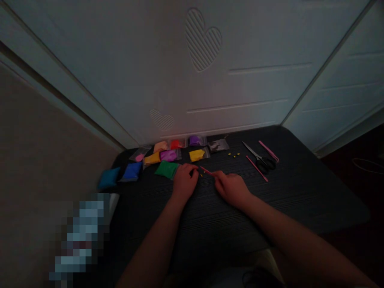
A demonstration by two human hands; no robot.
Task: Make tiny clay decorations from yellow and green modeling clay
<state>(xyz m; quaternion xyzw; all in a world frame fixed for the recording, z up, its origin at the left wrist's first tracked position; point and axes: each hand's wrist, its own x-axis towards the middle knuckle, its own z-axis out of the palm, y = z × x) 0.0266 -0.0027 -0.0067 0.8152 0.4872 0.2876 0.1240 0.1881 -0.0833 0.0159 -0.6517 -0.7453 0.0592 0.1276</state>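
My right hand (232,188) rests on the dark table (300,200) and pinches a thin pink stick tool (207,171) whose tip points left. My left hand (185,181) lies just left of that tip with its fingers curled together over something too small to name. A tiny yellow bit (201,175) lies on the table between the two hands. A green clay packet (166,169) sits right beside my left hand.
Several small clay packets lie in rows at the back left: blue (131,171), yellow (196,155), magenta (169,155), red (177,143), purple (195,140). Black scissors (260,159) and two pink sticks (257,168) lie right. Tiny yellow bits (233,154) sit nearby. A white door panel stands behind.
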